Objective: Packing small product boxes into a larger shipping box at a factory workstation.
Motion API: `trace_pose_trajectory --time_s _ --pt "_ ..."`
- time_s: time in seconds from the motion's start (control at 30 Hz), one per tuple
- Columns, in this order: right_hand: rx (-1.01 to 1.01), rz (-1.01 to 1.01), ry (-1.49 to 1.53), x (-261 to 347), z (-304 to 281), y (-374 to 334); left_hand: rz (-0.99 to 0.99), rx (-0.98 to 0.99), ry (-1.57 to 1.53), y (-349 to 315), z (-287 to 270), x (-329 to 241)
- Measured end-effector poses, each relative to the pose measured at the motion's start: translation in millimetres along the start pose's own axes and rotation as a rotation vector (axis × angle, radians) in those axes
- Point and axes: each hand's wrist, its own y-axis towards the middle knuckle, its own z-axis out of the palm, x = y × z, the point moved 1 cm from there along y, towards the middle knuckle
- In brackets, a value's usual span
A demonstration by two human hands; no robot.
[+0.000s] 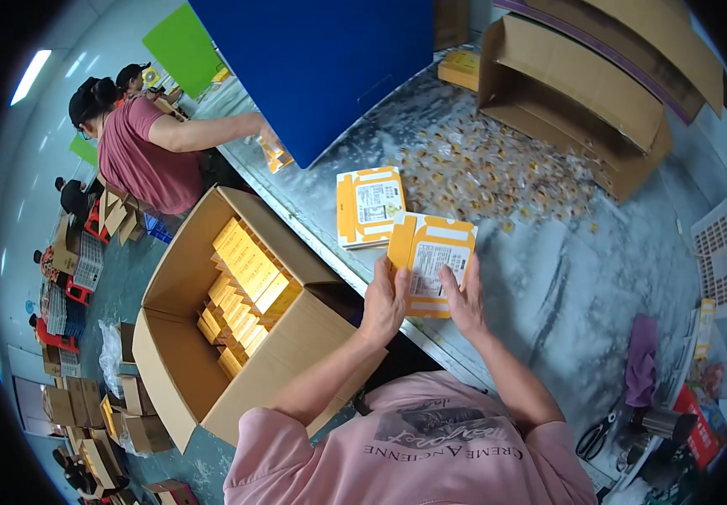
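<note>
Between my hands is a flat yellow-and-white carton (433, 263) with a printed label panel, held over the table's near edge. It may be more than one carton; the thickness is hard to see. My left hand (384, 305) grips its left edge, fingers partly behind it. My right hand (465, 305) holds the right edge with the thumb on the front face. Just beyond lies a small stack of similar flat cartons (370, 206). Right of that stack spreads a heap of small clear-wrapped pieces (498, 172).
A large open cardboard box (174, 358) with rows of yellow cartons (250, 265) stands at my left. A blue panel (321, 67) rises at the back. An open box (578, 80) lies beyond the heap. Scissors (595, 438) and a purple cloth (642, 360) are at right. A co-worker (144, 151) reaches across.
</note>
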Motion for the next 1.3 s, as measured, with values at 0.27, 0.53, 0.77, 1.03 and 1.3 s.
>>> trace_pose_trajectory --time_s 0.27,0.53,0.77,1.03,1.3 --pt "-0.075 0.045 0.045 -14 -54 -48 -0.03 0.108 0.069 -38 57 -15" --pt "-0.277 -0.098 -0.096 11 -72 -72 0.053 0.143 0.121 -52 81 -37" --pt "-0.257 -0.253 -0.195 15 -67 -86 0.032 0.111 -0.04 -53 89 -23" --pt "-0.271 -0.201 -0.131 10 -77 -96 -0.13 0.202 -0.085 -56 83 -35" --pt "-0.261 -0.254 -0.189 16 -74 -99 -0.167 0.213 -0.054 -59 81 -39"
